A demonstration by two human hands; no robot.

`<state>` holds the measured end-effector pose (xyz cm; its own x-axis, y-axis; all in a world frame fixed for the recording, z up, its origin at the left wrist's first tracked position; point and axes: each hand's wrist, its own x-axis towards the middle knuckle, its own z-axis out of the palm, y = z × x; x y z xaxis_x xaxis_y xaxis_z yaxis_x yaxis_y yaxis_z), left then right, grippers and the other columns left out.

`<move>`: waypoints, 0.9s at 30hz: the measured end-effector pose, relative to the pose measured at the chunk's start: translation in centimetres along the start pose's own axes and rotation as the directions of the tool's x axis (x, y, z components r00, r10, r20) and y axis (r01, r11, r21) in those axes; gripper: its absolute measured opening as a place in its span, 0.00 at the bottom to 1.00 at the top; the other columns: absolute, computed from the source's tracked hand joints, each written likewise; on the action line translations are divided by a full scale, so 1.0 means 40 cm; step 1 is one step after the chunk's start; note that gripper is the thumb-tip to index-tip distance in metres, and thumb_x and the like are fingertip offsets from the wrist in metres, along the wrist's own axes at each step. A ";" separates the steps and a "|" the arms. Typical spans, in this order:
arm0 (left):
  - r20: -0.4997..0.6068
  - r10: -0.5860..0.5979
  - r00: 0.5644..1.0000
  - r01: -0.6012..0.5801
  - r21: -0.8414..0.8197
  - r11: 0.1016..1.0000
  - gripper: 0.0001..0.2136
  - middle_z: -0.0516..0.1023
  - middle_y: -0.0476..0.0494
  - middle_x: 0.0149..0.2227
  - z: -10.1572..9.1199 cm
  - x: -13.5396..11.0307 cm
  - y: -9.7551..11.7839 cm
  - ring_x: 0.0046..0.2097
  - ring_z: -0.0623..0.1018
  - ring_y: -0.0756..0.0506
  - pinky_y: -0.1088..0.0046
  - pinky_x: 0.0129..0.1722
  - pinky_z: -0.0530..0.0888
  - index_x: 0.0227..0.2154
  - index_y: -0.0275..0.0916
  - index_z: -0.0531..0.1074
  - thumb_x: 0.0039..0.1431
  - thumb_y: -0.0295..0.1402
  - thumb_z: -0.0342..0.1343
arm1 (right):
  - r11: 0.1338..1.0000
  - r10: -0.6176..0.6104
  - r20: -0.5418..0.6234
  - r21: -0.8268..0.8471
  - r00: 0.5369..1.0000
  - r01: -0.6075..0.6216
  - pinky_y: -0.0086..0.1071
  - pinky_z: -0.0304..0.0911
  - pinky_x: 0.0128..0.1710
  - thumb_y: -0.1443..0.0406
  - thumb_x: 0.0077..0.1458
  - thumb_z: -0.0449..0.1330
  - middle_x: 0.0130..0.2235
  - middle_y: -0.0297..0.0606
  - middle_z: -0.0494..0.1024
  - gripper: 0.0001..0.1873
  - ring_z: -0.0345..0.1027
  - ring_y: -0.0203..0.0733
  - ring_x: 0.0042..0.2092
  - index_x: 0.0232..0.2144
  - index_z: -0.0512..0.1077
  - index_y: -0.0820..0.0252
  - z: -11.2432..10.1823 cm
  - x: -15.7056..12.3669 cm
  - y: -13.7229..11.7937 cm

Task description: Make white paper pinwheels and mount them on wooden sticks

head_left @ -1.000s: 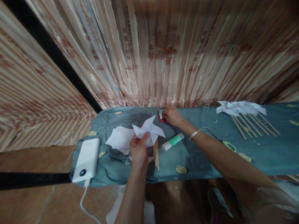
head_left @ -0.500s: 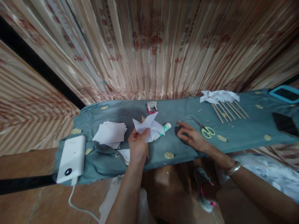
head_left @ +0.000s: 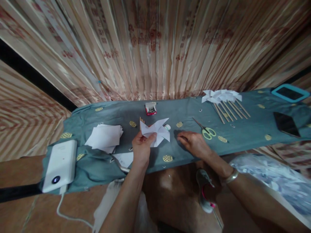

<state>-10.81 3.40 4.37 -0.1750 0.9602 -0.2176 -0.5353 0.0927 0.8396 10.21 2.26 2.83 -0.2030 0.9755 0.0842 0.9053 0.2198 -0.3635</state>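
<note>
My left hand [head_left: 141, 148] pinches a white paper pinwheel [head_left: 159, 132] over the cloth, thumb on its centre. Behind the pinwheel, a glue stick [head_left: 167, 127] and wooden sticks [head_left: 142, 120] are mostly covered. To the right, my right hand [head_left: 194, 144] is low over the cloth, thumb and fingertips together; whatever is between them is too small to make out. Beside that hand lie scissors [head_left: 208, 132] with light green handles. A small red and white box [head_left: 151, 110] of tiny metal pieces stands open beyond the pinwheel.
White paper [head_left: 104, 136] is stacked at left, near a white power bank [head_left: 60, 165] with a cable. Several pinwheels on sticks [head_left: 221, 96] lie at the back right. Farther right are a dark phone [head_left: 286, 124] and a blue-framed tablet [head_left: 289, 93]. A curtain [head_left: 150, 58] hangs behind.
My right hand's fingers have drawn together from a looser spread. The left hand still holds the pinwheel, now covering more of the glue stick. The whole view has shifted slightly.
</note>
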 end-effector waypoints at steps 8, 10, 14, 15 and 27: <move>0.008 0.015 1.000 -0.015 0.018 1.000 0.14 0.82 0.48 0.28 0.009 -0.001 -0.003 0.29 0.77 0.49 0.73 0.36 0.73 0.27 0.37 0.79 0.31 0.30 0.71 | 0.978 -0.010 0.172 -0.206 0.985 0.046 0.36 0.63 0.41 0.68 0.60 0.52 0.36 0.46 0.80 0.12 0.72 0.49 0.42 0.37 0.75 0.61 -0.001 0.012 -0.027; 0.010 0.017 1.000 -0.017 0.018 1.000 0.14 0.82 0.48 0.28 0.009 -0.001 -0.006 0.29 0.77 0.49 0.72 0.36 0.73 0.27 0.37 0.79 0.31 0.30 0.71 | 0.980 -0.023 0.174 -0.190 0.984 0.056 0.36 0.63 0.42 0.68 0.60 0.51 0.37 0.45 0.80 0.12 0.72 0.49 0.42 0.37 0.75 0.61 -0.002 0.009 -0.020; 0.018 0.025 1.000 -0.026 0.033 0.999 0.14 0.82 0.47 0.28 0.009 0.000 -0.013 0.30 0.77 0.49 0.73 0.36 0.72 0.27 0.37 0.79 0.31 0.30 0.71 | 0.990 -0.051 0.145 -0.122 0.988 0.069 0.34 0.63 0.45 0.69 0.61 0.51 0.39 0.42 0.80 0.12 0.72 0.46 0.43 0.36 0.75 0.59 0.003 0.002 0.012; 0.025 0.027 0.999 -0.028 0.038 0.999 0.14 0.82 0.47 0.28 0.009 0.000 -0.016 0.31 0.77 0.49 0.73 0.36 0.72 0.27 0.37 0.79 0.32 0.31 0.71 | 0.994 -0.062 0.116 -0.085 0.991 0.072 0.34 0.64 0.46 0.69 0.60 0.51 0.39 0.42 0.80 0.12 0.72 0.46 0.43 0.36 0.75 0.59 0.005 0.001 0.025; 0.039 0.013 0.999 -0.017 0.104 0.994 0.16 0.81 0.48 0.28 0.021 0.003 -0.040 0.28 0.76 0.50 0.75 0.32 0.71 0.30 0.36 0.80 0.31 0.31 0.71 | 0.993 -0.034 -0.082 0.107 0.996 0.042 0.39 0.68 0.45 0.64 0.58 0.54 0.40 0.41 0.82 0.12 0.75 0.47 0.42 0.39 0.77 0.56 -0.001 -0.015 0.079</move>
<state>-9.30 3.60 3.42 -0.1499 0.9709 -0.1868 -0.4435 0.1028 0.8903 13.21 2.39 1.65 -0.2019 0.9641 0.1725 0.8508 0.2599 -0.4567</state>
